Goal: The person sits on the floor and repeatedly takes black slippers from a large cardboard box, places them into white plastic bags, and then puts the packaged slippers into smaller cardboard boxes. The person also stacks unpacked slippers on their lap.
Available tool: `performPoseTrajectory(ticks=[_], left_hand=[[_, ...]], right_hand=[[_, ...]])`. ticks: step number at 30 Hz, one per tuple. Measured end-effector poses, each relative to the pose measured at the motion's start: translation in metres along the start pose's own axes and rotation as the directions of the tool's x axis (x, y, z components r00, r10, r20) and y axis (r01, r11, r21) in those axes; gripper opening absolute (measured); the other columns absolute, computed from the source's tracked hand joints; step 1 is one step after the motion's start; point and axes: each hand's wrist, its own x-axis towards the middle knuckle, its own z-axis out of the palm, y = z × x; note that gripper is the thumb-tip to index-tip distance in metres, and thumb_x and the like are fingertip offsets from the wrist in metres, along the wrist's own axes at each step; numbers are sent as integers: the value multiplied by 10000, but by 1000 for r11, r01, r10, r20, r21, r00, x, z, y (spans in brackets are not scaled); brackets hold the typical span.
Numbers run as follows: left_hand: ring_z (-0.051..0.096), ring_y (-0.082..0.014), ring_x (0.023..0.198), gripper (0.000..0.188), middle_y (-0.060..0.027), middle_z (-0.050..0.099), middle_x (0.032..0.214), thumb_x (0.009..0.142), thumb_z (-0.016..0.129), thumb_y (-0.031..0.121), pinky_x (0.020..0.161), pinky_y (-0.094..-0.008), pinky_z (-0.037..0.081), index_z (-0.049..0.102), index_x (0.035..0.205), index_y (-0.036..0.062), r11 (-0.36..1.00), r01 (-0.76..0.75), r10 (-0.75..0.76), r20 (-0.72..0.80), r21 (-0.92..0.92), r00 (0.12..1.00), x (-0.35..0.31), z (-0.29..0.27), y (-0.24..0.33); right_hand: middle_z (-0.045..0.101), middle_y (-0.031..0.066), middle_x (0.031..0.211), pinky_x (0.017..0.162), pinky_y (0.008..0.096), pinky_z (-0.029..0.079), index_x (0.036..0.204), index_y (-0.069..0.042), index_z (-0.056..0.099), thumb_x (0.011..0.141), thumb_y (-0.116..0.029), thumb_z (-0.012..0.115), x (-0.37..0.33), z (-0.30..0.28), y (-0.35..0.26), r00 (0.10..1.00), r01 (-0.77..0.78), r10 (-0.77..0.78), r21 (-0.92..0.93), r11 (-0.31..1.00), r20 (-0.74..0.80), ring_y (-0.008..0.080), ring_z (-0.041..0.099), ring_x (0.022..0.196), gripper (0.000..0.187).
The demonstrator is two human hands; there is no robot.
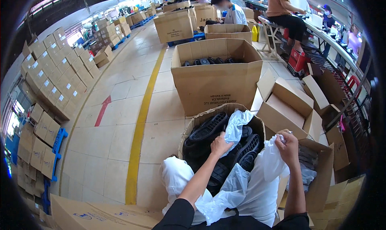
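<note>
An open carton stands between my knees, filled with black shoe soles. Over the soles, my left hand is closed on a crumpled sheet of thin white wrapping paper; whether it also grips a sole is hidden. My right hand is raised above my right knee, its fingers pinching another thin white sheet that hangs down. A third white sheet lies loosely across my lap and the near soles.
Ahead is a large carton of dark soles. Opened cartons crowd the right, one holding grey wrapped items. Stacked boxes line the left beyond a yellow floor line. A person works ahead; others sit along a bench.
</note>
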Motion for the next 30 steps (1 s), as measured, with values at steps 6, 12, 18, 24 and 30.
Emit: performPoseTrajectory(ticks=[6,12,18,24,30], left_hand=[[587,-352,904,468,-182,623,948,675,665,235,778,-393,464,534,1085,51,866,-136,150,-9,-481,989,-25,-19,3],[589,-314,713,282,-135,577,718,701,682,151,578,-349,462,500,877,27,810,-503,425,-289,-302,858,-97,-62,24],[564,-274,665,380,-74,505,776,566,713,88,557,-343,477,484,869,102,572,-820,793,-282,35,541,-115,-57,-15],[542,-249,728,460,-61,492,860,585,714,115,604,-344,476,502,991,154,598,-790,772,-366,136,521,-110,-45,-11],[545,-293,866,679,-111,525,955,597,749,458,717,-380,476,507,1084,51,965,-260,233,-508,18,829,-104,-30,-1]], right_hand=[[476,-23,666,535,230,358,755,-54,504,744,-107,600,4,48,27,969,-192,123,340,920,214,67,433,613,110],[559,24,850,793,259,390,1169,-47,483,834,-533,485,17,80,45,865,-499,356,679,539,353,114,502,842,591],[613,36,866,595,226,452,1140,-27,500,816,-581,477,59,51,-18,859,-477,334,843,250,388,89,571,688,642],[579,-39,624,503,180,374,703,-45,638,834,-286,620,75,21,-30,962,-274,129,807,523,243,31,485,520,275],[498,-74,604,451,191,251,694,-49,608,870,-290,577,74,16,-82,961,225,-75,595,772,-266,-7,365,517,300]])
